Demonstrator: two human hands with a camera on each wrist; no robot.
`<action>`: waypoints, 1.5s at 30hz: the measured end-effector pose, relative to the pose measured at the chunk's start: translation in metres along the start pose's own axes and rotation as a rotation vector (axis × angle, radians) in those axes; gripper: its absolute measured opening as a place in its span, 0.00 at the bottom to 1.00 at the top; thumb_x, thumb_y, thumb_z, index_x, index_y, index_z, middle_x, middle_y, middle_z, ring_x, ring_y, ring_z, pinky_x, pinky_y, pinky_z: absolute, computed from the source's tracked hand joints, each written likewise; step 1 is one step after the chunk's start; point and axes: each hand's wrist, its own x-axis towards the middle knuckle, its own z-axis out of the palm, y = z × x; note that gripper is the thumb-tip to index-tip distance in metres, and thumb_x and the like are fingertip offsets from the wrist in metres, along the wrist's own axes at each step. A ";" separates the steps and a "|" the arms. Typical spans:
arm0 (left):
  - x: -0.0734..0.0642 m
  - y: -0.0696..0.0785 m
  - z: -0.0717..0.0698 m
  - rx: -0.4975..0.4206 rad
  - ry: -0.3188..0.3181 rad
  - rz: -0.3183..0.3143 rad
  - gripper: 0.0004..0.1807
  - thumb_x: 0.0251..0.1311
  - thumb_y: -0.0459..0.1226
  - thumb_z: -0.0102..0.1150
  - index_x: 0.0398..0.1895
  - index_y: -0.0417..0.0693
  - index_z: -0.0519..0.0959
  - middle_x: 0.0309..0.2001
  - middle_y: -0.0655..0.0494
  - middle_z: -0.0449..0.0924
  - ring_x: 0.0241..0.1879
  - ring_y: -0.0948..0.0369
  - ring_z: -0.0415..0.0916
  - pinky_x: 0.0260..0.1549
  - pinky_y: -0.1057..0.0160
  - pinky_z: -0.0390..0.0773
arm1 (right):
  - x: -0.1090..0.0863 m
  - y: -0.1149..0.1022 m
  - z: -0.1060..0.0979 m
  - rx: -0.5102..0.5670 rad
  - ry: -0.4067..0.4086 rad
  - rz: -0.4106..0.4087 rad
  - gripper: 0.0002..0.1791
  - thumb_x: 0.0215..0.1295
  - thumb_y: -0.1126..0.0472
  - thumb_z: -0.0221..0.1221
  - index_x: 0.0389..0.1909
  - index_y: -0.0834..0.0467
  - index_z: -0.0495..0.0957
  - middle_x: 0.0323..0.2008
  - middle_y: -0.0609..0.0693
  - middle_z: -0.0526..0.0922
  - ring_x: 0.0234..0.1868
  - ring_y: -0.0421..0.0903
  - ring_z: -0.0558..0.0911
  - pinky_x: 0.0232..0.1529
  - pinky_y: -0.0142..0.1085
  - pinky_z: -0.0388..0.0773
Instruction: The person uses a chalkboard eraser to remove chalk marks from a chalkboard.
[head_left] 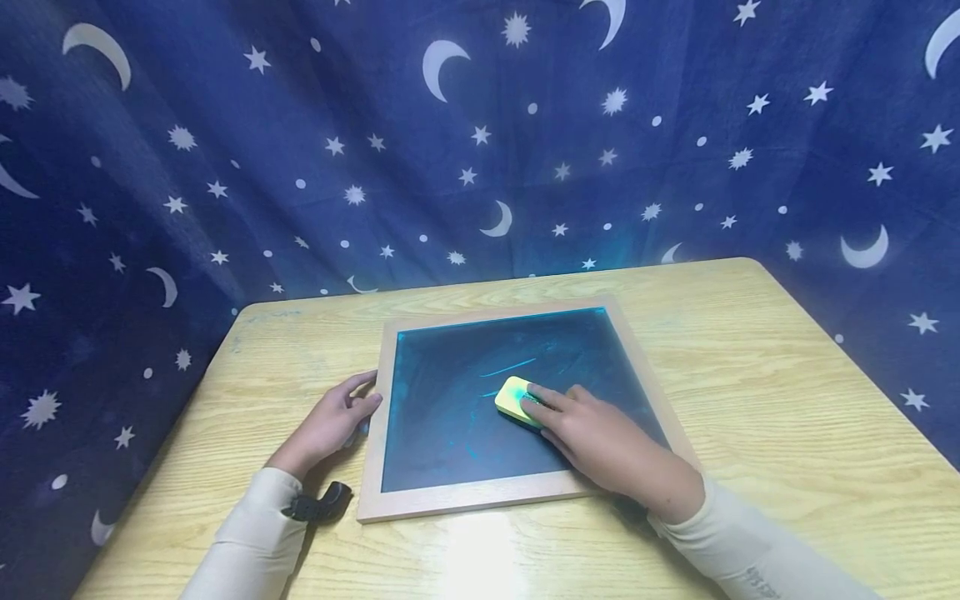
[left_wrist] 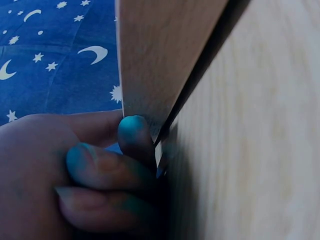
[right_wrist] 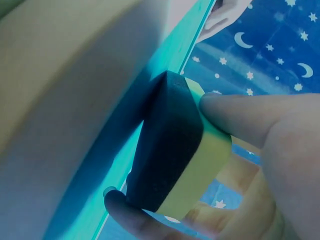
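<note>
A chalkboard (head_left: pixel 450 446) with a pale wooden frame (head_left: pixel 480 492) lies on the table, blue smears and a few short blue strokes across its dark face. My right hand (head_left: pixel 596 437) grips a yellow eraser (head_left: pixel 512 395) with a dark underside near the board's middle. From the right wrist, the thumb and fingers clasp the eraser's (right_wrist: pixel 167 145) sides, its dark pad partly facing the camera. At the board's left edge, my left hand (head_left: pixel 333 425) holds the frame. In the left wrist view, blue-stained fingertips (left_wrist: pixel 132 125) curl against the frame's side (left_wrist: pixel 155 55); their far ends are hidden.
The light wood-grain table (head_left: pixel 765 400) extends around the board on all sides. Behind it hangs a blue curtain (head_left: pixel 405 150) with moons and stars. A black strap (head_left: pixel 322 504) sits at the left sleeve. Faint blue smudges mark the table's back left.
</note>
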 end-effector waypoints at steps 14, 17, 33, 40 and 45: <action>0.001 -0.001 0.000 -0.003 0.006 -0.013 0.34 0.76 0.49 0.47 0.78 0.46 0.54 0.30 0.52 0.84 0.20 0.63 0.72 0.21 0.65 0.72 | 0.007 -0.018 0.002 0.021 -0.027 -0.067 0.23 0.71 0.58 0.61 0.65 0.51 0.76 0.67 0.50 0.76 0.41 0.46 0.75 0.33 0.35 0.76; 0.001 0.000 0.000 -0.009 0.010 -0.013 0.33 0.76 0.49 0.47 0.78 0.47 0.55 0.28 0.53 0.82 0.19 0.63 0.70 0.19 0.65 0.70 | 0.010 -0.023 0.003 0.017 -0.042 -0.083 0.23 0.71 0.58 0.61 0.66 0.52 0.75 0.67 0.50 0.75 0.42 0.46 0.76 0.34 0.36 0.78; 0.001 -0.001 0.000 -0.029 -0.002 -0.035 0.34 0.76 0.50 0.48 0.79 0.49 0.54 0.25 0.54 0.81 0.11 0.64 0.58 0.13 0.66 0.64 | 0.017 -0.043 0.003 0.021 -0.105 -0.132 0.26 0.70 0.57 0.62 0.68 0.49 0.73 0.70 0.49 0.72 0.47 0.48 0.78 0.36 0.39 0.81; 0.000 -0.001 0.000 -0.044 -0.008 -0.030 0.34 0.75 0.52 0.48 0.78 0.51 0.55 0.23 0.54 0.78 0.10 0.64 0.59 0.12 0.65 0.64 | 0.017 -0.038 0.004 0.029 -0.079 -0.112 0.25 0.70 0.58 0.62 0.67 0.50 0.74 0.69 0.50 0.73 0.46 0.47 0.77 0.38 0.37 0.81; 0.000 -0.002 0.000 -0.041 -0.004 -0.026 0.34 0.75 0.51 0.48 0.78 0.50 0.55 0.20 0.56 0.75 0.10 0.64 0.58 0.11 0.66 0.63 | 0.016 -0.033 0.003 0.009 -0.046 -0.073 0.25 0.69 0.59 0.63 0.66 0.53 0.75 0.67 0.53 0.75 0.44 0.48 0.78 0.36 0.38 0.82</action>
